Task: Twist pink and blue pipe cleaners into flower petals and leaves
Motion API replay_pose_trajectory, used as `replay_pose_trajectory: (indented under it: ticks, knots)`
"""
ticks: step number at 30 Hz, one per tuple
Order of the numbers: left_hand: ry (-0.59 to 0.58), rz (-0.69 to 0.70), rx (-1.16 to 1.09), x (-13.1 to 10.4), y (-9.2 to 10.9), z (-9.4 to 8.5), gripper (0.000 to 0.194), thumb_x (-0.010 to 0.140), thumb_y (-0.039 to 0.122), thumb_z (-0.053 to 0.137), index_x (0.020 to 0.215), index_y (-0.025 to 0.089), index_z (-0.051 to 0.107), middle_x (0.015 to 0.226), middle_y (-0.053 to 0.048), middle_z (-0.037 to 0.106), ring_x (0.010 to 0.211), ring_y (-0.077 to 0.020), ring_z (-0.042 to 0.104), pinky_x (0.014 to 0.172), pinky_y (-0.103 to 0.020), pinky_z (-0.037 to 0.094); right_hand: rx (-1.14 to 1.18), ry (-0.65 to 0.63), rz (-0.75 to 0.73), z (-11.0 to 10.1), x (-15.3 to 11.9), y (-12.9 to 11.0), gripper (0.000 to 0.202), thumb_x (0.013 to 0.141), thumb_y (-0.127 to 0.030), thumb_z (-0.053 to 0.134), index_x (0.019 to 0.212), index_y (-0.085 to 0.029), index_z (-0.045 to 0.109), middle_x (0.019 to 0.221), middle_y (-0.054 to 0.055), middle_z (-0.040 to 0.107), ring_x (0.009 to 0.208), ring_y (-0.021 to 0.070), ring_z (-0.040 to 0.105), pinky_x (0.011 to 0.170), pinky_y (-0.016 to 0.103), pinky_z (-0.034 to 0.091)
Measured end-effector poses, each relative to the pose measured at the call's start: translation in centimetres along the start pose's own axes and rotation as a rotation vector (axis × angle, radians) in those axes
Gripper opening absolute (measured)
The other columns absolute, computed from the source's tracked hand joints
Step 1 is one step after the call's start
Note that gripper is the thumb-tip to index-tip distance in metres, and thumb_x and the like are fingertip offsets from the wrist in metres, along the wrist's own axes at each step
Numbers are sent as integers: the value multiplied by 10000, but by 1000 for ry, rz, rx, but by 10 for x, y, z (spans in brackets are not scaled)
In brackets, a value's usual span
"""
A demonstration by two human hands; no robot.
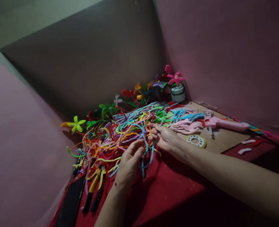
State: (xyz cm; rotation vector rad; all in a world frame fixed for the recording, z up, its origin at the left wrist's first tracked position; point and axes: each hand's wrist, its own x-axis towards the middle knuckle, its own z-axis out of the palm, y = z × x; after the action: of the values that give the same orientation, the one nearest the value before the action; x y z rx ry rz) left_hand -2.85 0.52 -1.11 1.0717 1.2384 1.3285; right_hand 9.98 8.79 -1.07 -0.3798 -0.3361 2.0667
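A light-blue pipe cleaner [151, 154] hangs in a bent loop between my hands, above the red tabletop. My left hand [131, 159] is closed with thumb and fingers pinched at the left side of the loop. On the other side, my right hand [163, 137] has its fingers curled around the blue strand, whose upper end sticks up past the knuckles. A small dark object, partly covered by my left fingers, shows behind the loop; I cannot make out its kind. Just beyond both hands spreads a tangled heap of pipe cleaners [116, 145] in many colours.
Yellow-and-black pliers [97, 187] lie left, beside a black flat object [70, 201]. A pink glue gun [229, 123] and a tape roll [196, 141] rest on a brown board [234, 138] at right. Pipe-cleaner flowers [76, 124] line the back, near a white container [178, 94].
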Motion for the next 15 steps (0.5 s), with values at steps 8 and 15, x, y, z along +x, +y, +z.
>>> replay_pose_trajectory:
  ticks: [8,15]
  knots:
    - [-126,2,-557,-3,27,-22,414,748,405,599,1031,103,587,673,-30,547,559,-85,518,443,-154,437,118,-26,68,-2,4,-13,219,892,-126,314,789,-124,507,451,-51,352,369,62,286,402,186,313]
    - [329,255,-428,12,23,-42,166,733,61,554,880,108,616,734,-47,597,574,-80,567,372,-108,396,233,-119,78,3,1,-25,228,868,-61,290,831,-136,502,515,-25,393,408,69,325,399,179,311]
